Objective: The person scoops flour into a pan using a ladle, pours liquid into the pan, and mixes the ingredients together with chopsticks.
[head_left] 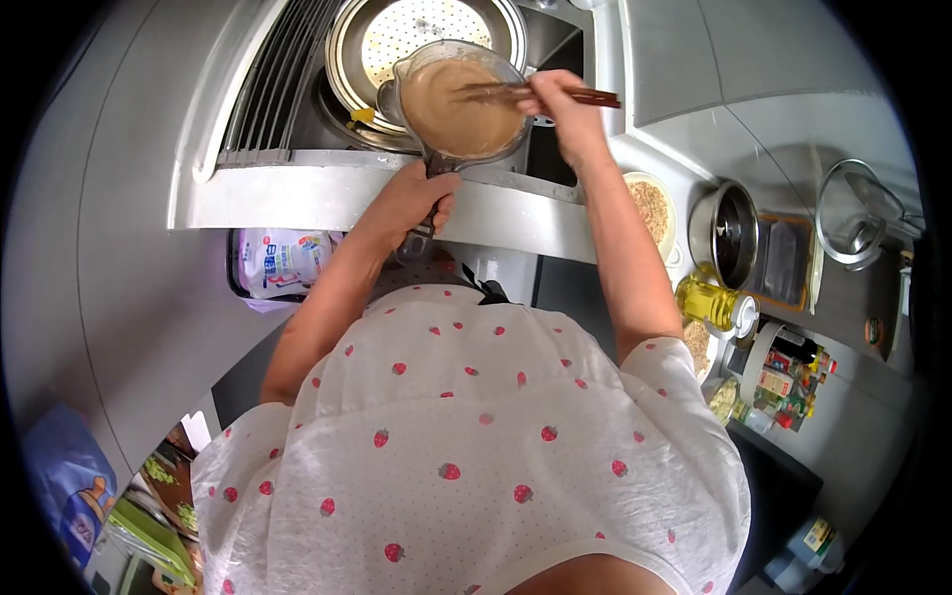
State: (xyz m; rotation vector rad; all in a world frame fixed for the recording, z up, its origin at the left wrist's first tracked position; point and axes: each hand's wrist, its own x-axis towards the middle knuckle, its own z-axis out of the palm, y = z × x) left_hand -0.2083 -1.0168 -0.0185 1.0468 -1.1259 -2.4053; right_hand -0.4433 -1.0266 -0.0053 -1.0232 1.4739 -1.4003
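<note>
My left hand point(410, 203) is closed around the dark handle of a clear measuring jug point(401, 71), held over the sink's front edge. Inside the jug is a light brown, batter-like liquid point(446, 111) with swirl marks on its surface. A pair of brown chopsticks point(597, 97) is gripped in my right hand point(561, 107), their tips dipped in the liquid. Behind the jug, in the sink, a steel pot with a perforated steamer plate point(426, 25) is partly covered by it.
A dish rack point(283, 79) stands left in the sink point(563, 45). On the right counter are a bowl of brown crumbs point(647, 208), a steel pot point(729, 236), an oil bottle point(706, 297) and a glass lid point(855, 213). A white package point(283, 263) sits below the sink edge.
</note>
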